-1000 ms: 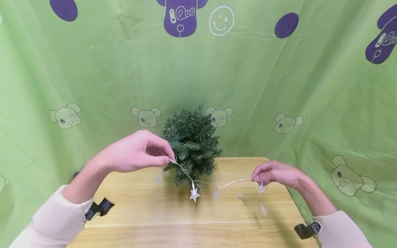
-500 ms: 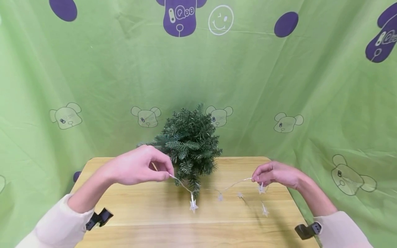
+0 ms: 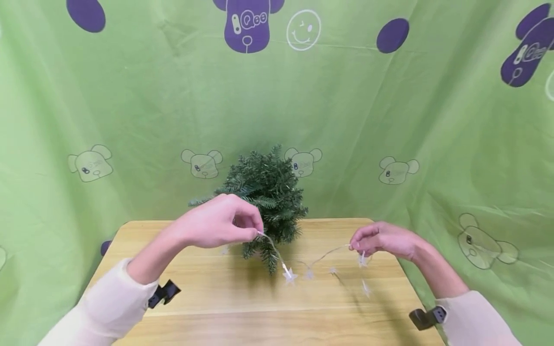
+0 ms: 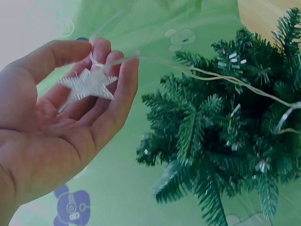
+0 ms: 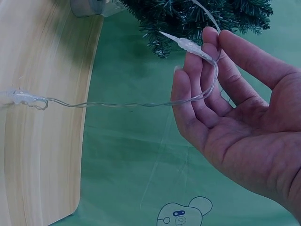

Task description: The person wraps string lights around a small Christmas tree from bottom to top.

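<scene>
A small green artificial Christmas tree (image 3: 272, 192) stands at the back of the table. In front of it hangs a string of star lights (image 3: 289, 275), a clear twisted wire with white stars. My left hand (image 3: 220, 221) pinches the wire between thumb and fingertips, just before the tree's left side. In the left wrist view a white star (image 4: 89, 84) dangles against those fingers. Farther right, my right hand (image 3: 385, 240) pinches another stretch of the wire (image 5: 131, 104), apart from the tree. A star (image 5: 188, 46) lies by its fingers in the right wrist view.
The wooden table (image 3: 207, 322) spreads under both hands. A green printed cloth (image 3: 346, 120) hangs behind and at both sides. In the right wrist view a greyish object (image 5: 87, 7), partly cut off, stands by the tree's base.
My left hand dips, then moves right and slightly up in front of the tree, carrying its stretch of wire. The hanging star shifts right. My right hand stays nearly still.
</scene>
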`<state>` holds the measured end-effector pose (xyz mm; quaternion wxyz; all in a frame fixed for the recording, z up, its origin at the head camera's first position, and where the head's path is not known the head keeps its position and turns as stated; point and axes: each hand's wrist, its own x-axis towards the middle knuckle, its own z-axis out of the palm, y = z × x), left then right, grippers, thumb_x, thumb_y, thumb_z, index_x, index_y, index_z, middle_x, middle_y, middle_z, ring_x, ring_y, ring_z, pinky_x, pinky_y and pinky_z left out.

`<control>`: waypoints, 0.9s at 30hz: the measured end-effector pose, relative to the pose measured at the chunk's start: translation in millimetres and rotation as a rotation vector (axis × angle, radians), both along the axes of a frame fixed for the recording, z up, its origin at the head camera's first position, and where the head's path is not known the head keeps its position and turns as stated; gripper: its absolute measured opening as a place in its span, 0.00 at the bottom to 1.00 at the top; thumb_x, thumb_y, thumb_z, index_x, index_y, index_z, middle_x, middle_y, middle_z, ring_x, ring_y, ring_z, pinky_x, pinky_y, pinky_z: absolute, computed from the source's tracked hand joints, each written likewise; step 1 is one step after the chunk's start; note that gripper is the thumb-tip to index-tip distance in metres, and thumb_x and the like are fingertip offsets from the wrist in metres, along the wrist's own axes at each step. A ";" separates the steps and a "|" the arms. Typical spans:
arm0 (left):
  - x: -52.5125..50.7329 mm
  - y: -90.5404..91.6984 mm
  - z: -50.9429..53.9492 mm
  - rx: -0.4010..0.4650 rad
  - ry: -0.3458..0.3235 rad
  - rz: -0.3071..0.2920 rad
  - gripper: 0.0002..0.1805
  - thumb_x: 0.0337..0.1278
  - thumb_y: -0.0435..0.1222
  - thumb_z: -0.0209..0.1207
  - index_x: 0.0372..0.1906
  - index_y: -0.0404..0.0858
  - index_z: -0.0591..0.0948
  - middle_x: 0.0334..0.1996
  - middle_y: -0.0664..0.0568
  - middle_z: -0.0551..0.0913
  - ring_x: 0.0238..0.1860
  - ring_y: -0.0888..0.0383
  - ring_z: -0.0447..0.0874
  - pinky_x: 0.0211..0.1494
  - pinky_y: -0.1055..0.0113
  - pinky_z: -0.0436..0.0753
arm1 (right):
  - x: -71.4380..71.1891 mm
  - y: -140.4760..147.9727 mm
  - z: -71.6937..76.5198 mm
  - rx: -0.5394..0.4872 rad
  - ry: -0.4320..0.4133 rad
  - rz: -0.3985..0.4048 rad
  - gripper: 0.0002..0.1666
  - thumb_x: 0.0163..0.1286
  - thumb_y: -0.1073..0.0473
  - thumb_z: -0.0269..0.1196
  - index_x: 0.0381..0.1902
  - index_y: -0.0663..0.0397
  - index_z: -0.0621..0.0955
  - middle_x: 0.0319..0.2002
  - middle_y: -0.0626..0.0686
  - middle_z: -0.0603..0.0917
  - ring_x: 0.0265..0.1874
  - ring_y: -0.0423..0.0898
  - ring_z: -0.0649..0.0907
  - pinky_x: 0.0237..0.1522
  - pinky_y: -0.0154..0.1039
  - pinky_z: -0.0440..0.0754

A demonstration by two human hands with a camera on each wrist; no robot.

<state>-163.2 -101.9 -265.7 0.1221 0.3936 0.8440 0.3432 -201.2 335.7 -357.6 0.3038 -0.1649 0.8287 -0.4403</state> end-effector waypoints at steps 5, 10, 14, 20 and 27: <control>-8.7 17.8 -4.7 0.001 0.008 0.020 0.06 0.62 0.35 0.61 0.38 0.47 0.87 0.30 0.63 0.88 0.31 0.63 0.86 0.37 0.68 0.85 | 1.4 2.3 3.1 -0.022 -0.001 -0.006 0.17 0.72 0.58 0.62 0.51 0.67 0.80 0.45 0.56 0.84 0.45 0.53 0.84 0.54 0.48 0.82; -13.2 36.6 -9.6 0.006 -0.001 0.040 0.07 0.61 0.33 0.61 0.36 0.47 0.87 0.31 0.63 0.88 0.33 0.64 0.86 0.39 0.69 0.85 | 3.5 6.5 5.5 -0.028 0.000 -0.022 0.16 0.72 0.59 0.61 0.51 0.66 0.80 0.42 0.56 0.84 0.43 0.52 0.84 0.53 0.47 0.83; -15.4 50.7 -15.8 -0.013 -0.017 0.041 0.05 0.62 0.34 0.63 0.34 0.47 0.87 0.30 0.63 0.88 0.33 0.65 0.86 0.41 0.70 0.85 | 5.1 8.9 8.0 -0.032 0.004 -0.028 0.17 0.73 0.59 0.61 0.51 0.68 0.80 0.42 0.57 0.84 0.42 0.52 0.84 0.53 0.47 0.84; -20.6 69.8 -29.3 -0.060 -0.046 0.032 0.06 0.61 0.32 0.64 0.33 0.47 0.87 0.29 0.62 0.88 0.32 0.66 0.85 0.42 0.71 0.85 | 7.2 9.6 11.3 -0.033 0.006 -0.034 0.16 0.72 0.59 0.61 0.51 0.67 0.80 0.43 0.57 0.83 0.43 0.51 0.84 0.53 0.45 0.84; -30.4 92.9 -45.8 -0.124 -0.044 0.068 0.08 0.58 0.30 0.65 0.31 0.48 0.86 0.28 0.62 0.87 0.31 0.65 0.84 0.43 0.70 0.84 | 9.7 8.6 10.5 -0.034 0.012 -0.048 0.19 0.72 0.59 0.61 0.52 0.72 0.79 0.43 0.57 0.84 0.44 0.52 0.84 0.53 0.45 0.84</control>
